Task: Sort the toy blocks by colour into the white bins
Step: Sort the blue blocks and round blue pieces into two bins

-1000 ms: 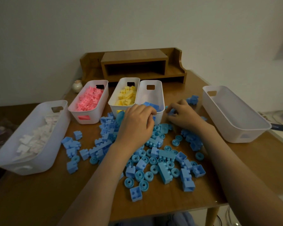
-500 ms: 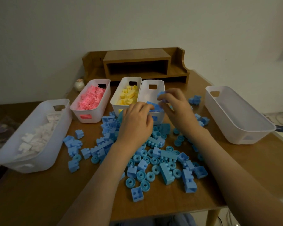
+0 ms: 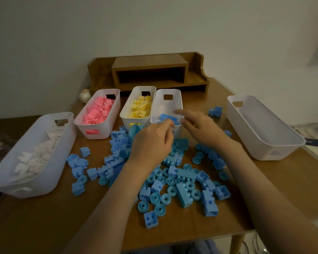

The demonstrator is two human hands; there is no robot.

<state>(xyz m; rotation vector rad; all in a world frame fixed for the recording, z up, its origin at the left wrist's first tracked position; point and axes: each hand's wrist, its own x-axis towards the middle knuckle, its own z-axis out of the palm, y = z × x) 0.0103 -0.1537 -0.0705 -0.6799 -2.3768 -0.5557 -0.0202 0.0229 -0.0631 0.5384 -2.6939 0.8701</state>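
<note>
Several blue blocks [image 3: 184, 194] lie scattered over the middle of the wooden table [image 3: 44, 226]. A narrow white bin [image 3: 168, 92] at the back holds a few blue blocks [image 3: 168, 117]. My right hand [image 3: 200, 128] hovers over this bin's near right rim with straight, spread fingers and holds nothing. My left hand [image 3: 152, 143] is at the bin's near rim, seen from the back, its fingers curled downward; whatever is inside them is hidden. Other bins hold pink blocks [image 3: 99, 110], yellow blocks [image 3: 140, 107] and white blocks [image 3: 37, 156].
A large white bin [image 3: 275, 151] with nothing in it stands at the right. A small blue cluster [image 3: 216, 110] lies between it and the blue bin. A wooden shelf [image 3: 151, 72] and a small round jar [image 3: 84, 96] stand at the back. The table's front edge is close.
Both hands rose from the blue pile to the blue bin. My right hand, which pinched a blue block half a second ago, now has straight fingers over the bin.
</note>
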